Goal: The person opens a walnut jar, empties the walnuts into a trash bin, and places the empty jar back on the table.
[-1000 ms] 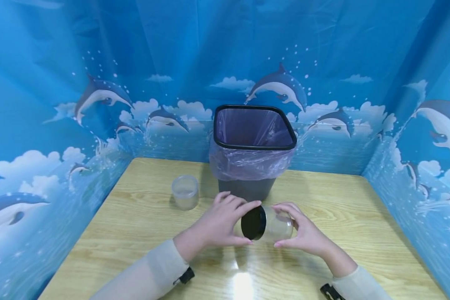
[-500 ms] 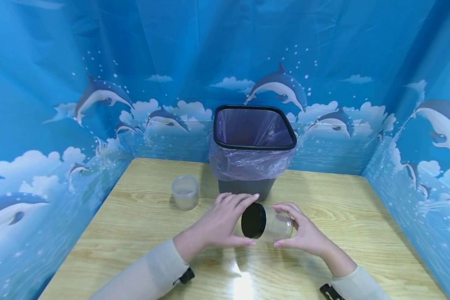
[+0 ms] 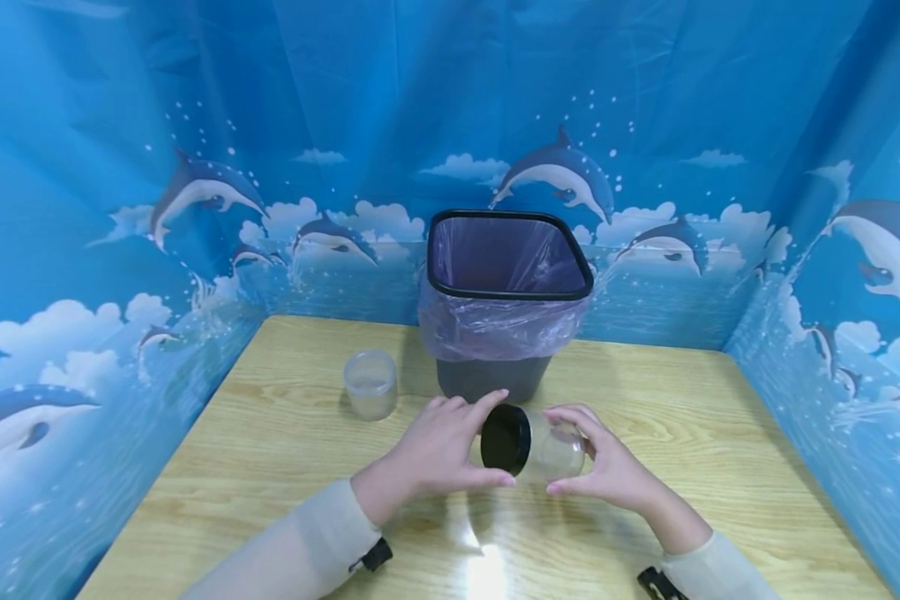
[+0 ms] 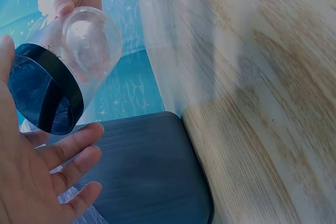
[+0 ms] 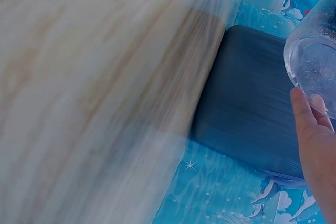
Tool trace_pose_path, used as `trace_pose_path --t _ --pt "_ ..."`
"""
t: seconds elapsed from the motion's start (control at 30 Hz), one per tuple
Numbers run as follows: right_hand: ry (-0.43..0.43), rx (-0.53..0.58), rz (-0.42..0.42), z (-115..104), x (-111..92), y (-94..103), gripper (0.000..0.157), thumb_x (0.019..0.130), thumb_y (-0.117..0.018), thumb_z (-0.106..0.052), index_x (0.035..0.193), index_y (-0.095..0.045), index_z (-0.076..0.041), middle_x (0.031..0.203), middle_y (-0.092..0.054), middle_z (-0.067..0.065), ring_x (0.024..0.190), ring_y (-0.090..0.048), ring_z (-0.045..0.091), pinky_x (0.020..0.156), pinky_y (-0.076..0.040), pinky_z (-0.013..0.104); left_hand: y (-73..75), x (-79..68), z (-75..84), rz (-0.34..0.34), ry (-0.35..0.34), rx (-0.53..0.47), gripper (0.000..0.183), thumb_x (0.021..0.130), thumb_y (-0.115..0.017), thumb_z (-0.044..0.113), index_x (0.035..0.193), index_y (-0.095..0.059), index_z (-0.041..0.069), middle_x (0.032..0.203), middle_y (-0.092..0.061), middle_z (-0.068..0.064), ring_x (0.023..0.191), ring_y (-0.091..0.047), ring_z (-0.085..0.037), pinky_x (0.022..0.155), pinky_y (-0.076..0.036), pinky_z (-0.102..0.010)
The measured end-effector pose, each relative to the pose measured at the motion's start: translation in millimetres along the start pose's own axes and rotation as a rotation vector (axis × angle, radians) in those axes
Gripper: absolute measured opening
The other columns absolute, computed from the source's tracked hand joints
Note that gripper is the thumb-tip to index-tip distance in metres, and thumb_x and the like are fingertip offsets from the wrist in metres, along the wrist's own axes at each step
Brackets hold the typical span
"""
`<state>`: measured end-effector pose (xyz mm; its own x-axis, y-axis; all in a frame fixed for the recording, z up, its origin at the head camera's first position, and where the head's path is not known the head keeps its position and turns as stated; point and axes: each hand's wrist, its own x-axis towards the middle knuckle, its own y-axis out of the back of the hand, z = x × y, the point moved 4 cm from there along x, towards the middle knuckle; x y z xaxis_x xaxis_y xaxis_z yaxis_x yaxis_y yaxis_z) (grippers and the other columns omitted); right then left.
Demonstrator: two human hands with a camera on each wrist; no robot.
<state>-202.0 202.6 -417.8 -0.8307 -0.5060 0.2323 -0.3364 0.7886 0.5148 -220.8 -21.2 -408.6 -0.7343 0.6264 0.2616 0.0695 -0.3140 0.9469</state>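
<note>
A clear plastic jar (image 3: 558, 452) with a black lid (image 3: 505, 439) is held sideways above the table, its lid facing left. The right hand (image 3: 607, 467) grips the jar round its base end, thumb below and fingers above. The left hand (image 3: 446, 450) spreads around the lid, thumb under it and index finger over it. In the left wrist view, the left fingers (image 4: 76, 166) are loosely extended and stand off the lid. The right wrist view shows the jar's clear base (image 5: 315, 66) with right fingertips against its edge.
Behind the hands stands a dark bin (image 3: 495, 375) lined with a purple translucent bag (image 3: 502, 329). A small clear cup (image 3: 371, 387) sits left of the bin on the wood-grain table (image 3: 270, 433). Blue dolphin-printed curtains (image 3: 345, 125) enclose the table's back and sides.
The left index finger has lifted from the lid's top and drawn back leftward, so the left hand has loosened around the lid. The right hand and jar have barely moved.
</note>
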Motion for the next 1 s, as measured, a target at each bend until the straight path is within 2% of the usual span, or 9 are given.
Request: trace_pose_path --t 0.1,0.3,0.53,0.63,0.87,1.0 --pt "0.006 -0.006 0.000 -0.6 0.1 0.0 0.083 0.065 -0.084 -0.019 0.136 -0.041 -0.013 0.131 -0.038 0.003 0.119 -0.043 0.017 0.098 -0.035 0.019 -0.9 0.1 0.4 -0.003 0.004 0.003 0.106 0.064 -0.036 0.088 0.148 -0.016 0.026 0.079 -0.053 0.015 0.081 -0.049 -0.010 0.082 -0.040 -0.036" --pt "0.003 0.013 -0.004 -0.8 0.3 -0.6 0.084 0.064 -0.084 -0.019 0.135 -0.041 -0.011 0.131 -0.038 0.002 0.119 -0.042 0.018 0.098 -0.036 0.021 -1.5 0.4 1.9 -0.009 -0.004 0.008 0.104 0.065 -0.036 0.088 0.146 -0.021 0.024 0.104 -0.063 0.004 0.092 -0.055 -0.015 0.086 -0.040 -0.038" --pt "0.008 0.025 -0.002 -3.2 0.4 -0.4 0.084 0.064 -0.084 -0.017 0.135 -0.041 -0.009 0.130 -0.038 0.003 0.120 -0.042 0.018 0.098 -0.037 0.023 -0.7 0.2 2.9 0.018 -0.042 0.014 0.102 0.066 -0.038 0.086 0.147 -0.017 0.028 0.113 -0.060 0.004 0.093 -0.053 -0.014 0.087 -0.040 -0.038" --pt "0.021 0.035 0.003 -5.2 0.6 -0.3 0.084 0.063 -0.085 -0.015 0.134 -0.041 -0.007 0.130 -0.039 0.005 0.119 -0.042 0.017 0.098 -0.037 0.024 0.7 -0.5 3.5 0.033 -0.075 0.017 0.101 0.067 -0.044 0.083 0.147 -0.013 0.031 0.116 -0.058 0.004 0.096 -0.052 -0.013 0.090 -0.038 -0.039" --pt "0.055 0.052 0.001 -2.3 -0.2 -0.4 0.085 0.063 -0.084 -0.014 0.135 -0.040 -0.004 0.130 -0.038 0.009 0.118 -0.041 0.028 0.099 -0.037 0.027 2.9 -0.7 3.6 0.057 -0.184 0.042 0.099 0.069 -0.056 0.073 0.148 -0.012 0.032 0.118 -0.054 0.004 0.107 -0.048 -0.016 0.100 -0.030 -0.041" --pt "0.052 0.053 0.005 -1.7 -0.7 -0.6 0.085 0.063 -0.085 -0.015 0.135 -0.040 -0.005 0.130 -0.038 0.007 0.119 -0.041 0.024 0.099 -0.037 0.026 4.4 -0.9 4.2 0.068 -0.238 0.030 0.101 0.068 -0.066 0.063 0.147 -0.011 0.034 0.124 -0.050 0.003 0.110 -0.046 -0.017 0.102 -0.028 -0.043"
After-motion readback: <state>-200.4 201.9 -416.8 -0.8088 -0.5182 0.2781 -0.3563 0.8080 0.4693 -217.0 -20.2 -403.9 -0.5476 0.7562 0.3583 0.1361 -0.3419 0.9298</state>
